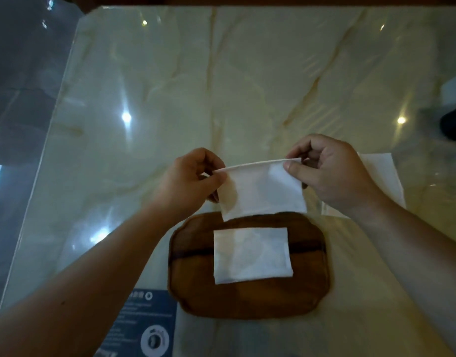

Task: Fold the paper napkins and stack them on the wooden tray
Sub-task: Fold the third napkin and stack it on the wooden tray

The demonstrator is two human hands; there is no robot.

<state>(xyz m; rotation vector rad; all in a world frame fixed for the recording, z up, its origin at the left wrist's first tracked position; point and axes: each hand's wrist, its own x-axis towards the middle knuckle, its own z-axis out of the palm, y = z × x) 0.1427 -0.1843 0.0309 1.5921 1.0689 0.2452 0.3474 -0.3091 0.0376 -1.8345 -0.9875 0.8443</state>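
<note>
Glossy marble worktop [247,73] carries a wooden tray [196,292] with one folded napkin [251,256] lying on it. Above the tray's far edge, the left hand [188,184] and right hand [332,173] each pinch a top corner of a second folded napkin [263,191], which hangs limp. Thin and light, it probably tears easily; corner grips suit it. More napkins [381,173] lie beyond the right hand.

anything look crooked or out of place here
Slightly. The folded napkin on the wooden tray lies a little askew, its edges tilted against the tray's sides. Otherwise nothing is spilled or torn; both hands hold another napkin above the tray.
</note>
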